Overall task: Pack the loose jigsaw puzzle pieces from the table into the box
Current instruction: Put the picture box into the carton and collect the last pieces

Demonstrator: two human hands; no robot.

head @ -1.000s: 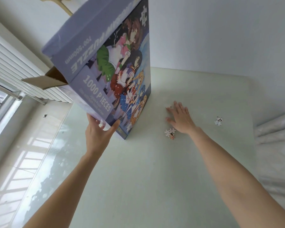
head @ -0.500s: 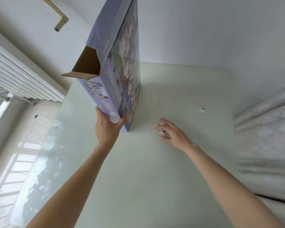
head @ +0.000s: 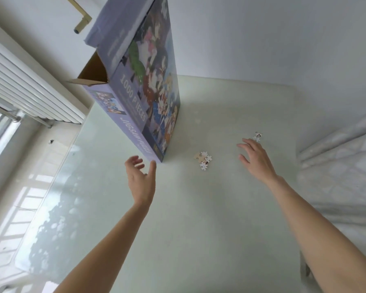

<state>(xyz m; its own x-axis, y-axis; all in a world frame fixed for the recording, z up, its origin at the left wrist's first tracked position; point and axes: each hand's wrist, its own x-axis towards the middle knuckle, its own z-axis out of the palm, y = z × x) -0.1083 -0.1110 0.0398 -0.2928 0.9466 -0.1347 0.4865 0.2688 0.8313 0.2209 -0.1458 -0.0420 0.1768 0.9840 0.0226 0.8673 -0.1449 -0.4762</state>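
A big purple puzzle box (head: 135, 85) stands up on one corner on the pale table (head: 199, 218). It leans a little. Its side flap is open and you can see the brown inside. The front has cartoon pictures and the words "1000 PIECES".

The left hand (head: 141, 178) is just under the low corner of the box. Its fingers are spread and a bit bent, and it holds nothing. The thumb tip is very near the box corner, but I cannot tell if it touches.

A small pile of puzzle pieces (head: 203, 159) lies on the table, just beside the box on its right side. They are not in the box.

The right hand (head: 255, 158) is further from the box than the pile. Its fingers are loose and spread, and it holds nothing. Two more puzzle pieces (head: 257, 136) lie right at its fingertips, well apart from the box.
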